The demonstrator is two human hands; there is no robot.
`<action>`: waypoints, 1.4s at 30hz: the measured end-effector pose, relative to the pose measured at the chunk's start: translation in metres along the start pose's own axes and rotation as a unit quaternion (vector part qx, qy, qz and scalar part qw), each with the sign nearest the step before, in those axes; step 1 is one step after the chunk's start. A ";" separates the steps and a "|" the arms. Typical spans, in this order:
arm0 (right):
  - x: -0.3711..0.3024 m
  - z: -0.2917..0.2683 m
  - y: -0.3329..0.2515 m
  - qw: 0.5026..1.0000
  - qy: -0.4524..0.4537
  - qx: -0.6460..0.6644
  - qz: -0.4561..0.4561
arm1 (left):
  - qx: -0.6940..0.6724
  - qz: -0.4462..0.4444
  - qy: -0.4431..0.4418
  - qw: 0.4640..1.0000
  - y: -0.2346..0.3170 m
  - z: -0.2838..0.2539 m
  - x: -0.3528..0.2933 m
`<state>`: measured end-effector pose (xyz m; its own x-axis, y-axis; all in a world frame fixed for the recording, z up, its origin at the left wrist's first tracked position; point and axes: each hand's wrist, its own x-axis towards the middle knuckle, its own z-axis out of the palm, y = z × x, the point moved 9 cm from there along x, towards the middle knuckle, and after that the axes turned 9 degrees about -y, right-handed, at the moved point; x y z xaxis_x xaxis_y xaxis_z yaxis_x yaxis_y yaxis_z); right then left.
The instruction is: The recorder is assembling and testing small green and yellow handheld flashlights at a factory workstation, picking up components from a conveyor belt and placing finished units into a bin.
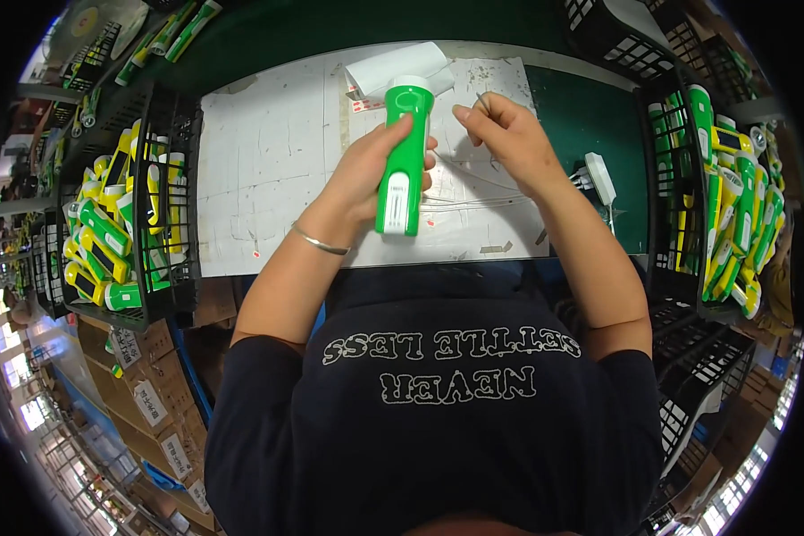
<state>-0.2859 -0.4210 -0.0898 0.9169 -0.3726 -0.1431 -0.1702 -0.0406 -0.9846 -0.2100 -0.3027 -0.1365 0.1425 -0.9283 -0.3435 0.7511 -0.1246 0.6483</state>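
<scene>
- Crates flanked the white, scuffed work mat on either side: a black open-lattice plastic crate at the person's left held a loose heap of yellow-and-green and green-and-white plastic torch bodies, lying at all angles.
- Another black lattice crate at the right held green-and-white torch bodies packed closer, most standing on end or leaning.
- Left hand was clamped around a green plastic torch with a white end cap and white panel, held above the middle of the mat, its long axis running away from the person.
- Right hand sat just beside the torch's head, thumb and forefinger pinched together on a thin metal pin or wire; what exactly it was, I could not tell.
- White folded paper sheet lay on the mat behind the torch head.
- Small white plug-like block rested on the green tabletop near the right wrist.
</scene>
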 end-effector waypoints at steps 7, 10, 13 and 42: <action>-0.017 0.013 -0.026 0.960 -0.180 -0.216 -0.005 | 0.751 0.201 -0.017 0.628 0.052 0.065 -0.051; -0.022 0.003 -0.029 0.982 -0.144 -0.089 -0.087 | 0.803 0.115 -0.012 0.585 0.062 0.050 -0.062; -0.025 -0.002 -0.031 0.984 -0.133 -0.100 -0.062 | 0.822 0.078 0.025 0.563 0.075 0.028 -0.079; 0.003 0.016 0.019 0.997 -0.063 -0.029 0.023 | 0.655 0.189 0.105 0.724 0.038 0.014 -0.037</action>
<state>-0.2808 -0.4075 -0.1109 0.9454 -0.2556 -0.2024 -0.2295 -0.0806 -0.9700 -0.1964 -0.2783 -0.0897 0.3759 -0.9264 0.0201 -0.6043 -0.2286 0.7632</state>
